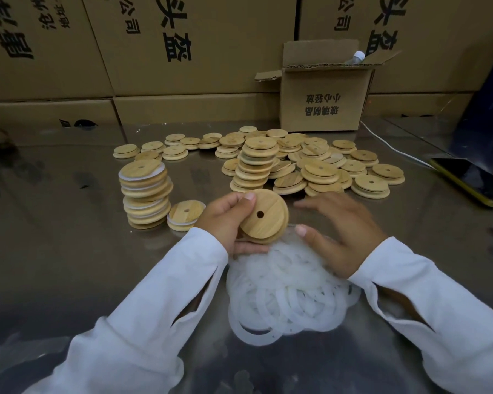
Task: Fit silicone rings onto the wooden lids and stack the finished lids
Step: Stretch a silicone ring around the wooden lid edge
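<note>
While most lids still wait for rings, the job looks only partly done
Done pile: a stack of finished lids (146,193) stands at the left, with white ring edges showing between the wood; one more finished lid (185,215) lies just beside it on the right
Left to do: a big heap of bare lids (310,163) lies far and to the right, some stacked, some loose, so I think a lot of work is left
Rings: a pile of white silicone rings (285,297) lies near, in the middle of the shiny metal table (69,251)
Lid in hand: a wooden lid (264,216) with a small hole is held tilted above the far edge of the ring pile; I cannot tell if it has a ring on yet
Left hand: the left hand (225,220) grips this lid, thumb on top and fingers curled under
Right hand: the right hand (339,231) is spread open over the rings, holding nothing that I can see
Open box: a small cardboard box (322,100) sits far right with flaps up; a clear bottle (355,56) with a white cap pokes out, and the rest inside is hidden
Big boxes: closed cartons (182,46) form a wall at the far side
</note>
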{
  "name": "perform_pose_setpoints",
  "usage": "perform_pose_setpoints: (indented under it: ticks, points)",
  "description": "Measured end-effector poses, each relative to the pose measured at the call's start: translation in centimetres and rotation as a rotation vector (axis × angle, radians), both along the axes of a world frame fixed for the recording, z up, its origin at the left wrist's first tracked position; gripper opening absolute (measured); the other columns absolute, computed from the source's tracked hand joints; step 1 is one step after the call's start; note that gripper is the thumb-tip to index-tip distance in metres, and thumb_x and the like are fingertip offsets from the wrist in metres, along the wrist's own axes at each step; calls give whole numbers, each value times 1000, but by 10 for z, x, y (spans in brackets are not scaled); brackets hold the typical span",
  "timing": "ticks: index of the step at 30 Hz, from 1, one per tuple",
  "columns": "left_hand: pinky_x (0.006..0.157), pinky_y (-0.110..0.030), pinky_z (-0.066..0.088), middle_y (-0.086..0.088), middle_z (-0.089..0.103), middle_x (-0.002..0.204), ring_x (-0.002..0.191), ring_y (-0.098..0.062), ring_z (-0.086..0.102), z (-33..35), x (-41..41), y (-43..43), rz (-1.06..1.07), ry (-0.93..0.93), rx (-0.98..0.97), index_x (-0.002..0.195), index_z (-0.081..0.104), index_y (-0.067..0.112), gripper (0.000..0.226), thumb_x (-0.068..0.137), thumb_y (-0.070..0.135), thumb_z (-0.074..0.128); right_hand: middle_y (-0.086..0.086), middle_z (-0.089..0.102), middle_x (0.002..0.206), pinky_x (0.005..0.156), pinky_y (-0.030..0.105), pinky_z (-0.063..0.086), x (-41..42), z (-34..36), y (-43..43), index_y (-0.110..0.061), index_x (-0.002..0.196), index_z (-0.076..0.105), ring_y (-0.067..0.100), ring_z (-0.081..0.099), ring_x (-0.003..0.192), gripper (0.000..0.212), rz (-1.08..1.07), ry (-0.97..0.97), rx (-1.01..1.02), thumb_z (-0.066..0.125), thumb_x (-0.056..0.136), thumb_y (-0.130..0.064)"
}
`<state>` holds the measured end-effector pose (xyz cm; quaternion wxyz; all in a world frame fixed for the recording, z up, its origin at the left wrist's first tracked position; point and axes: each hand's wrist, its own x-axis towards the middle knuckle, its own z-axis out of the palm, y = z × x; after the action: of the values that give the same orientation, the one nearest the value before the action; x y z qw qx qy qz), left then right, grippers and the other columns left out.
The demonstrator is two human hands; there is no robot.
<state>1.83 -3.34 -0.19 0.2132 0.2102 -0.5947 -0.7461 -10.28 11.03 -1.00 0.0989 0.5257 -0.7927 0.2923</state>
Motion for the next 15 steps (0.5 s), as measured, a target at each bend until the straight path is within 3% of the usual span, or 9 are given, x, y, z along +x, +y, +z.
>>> perform_pose_setpoints:
  ticks: [4,11,15]
  points:
    - [41,-27,53,-9,71,71,59,-29,69,0,0,1,-57,25,31,90,60,10,21,93,26,46,0,61,106,88,30,39,-9,-8,-1,-19,107,63,20,50,104,22,-74,-39,171,52,89,-26]
    - [43,-27,54,-12,71,73,61,-32,69,-1,0,-1,-25,37,31,91,61,11,23,94,27,45,-4,61,94,80,28,44,-9,-5,0,-21,93,66,13,54,91,12,-77,-159,176,61,84,-27]
    - [44,-29,55,-15,70,78,63,-33,69,-2,-1,-1,-14,38,28,91,61,11,23,93,27,46,-10,60,85,67,16,39,-11,-4,-1,-22,88,66,9,54,85,7,-67,-180,154,64,82,-25]
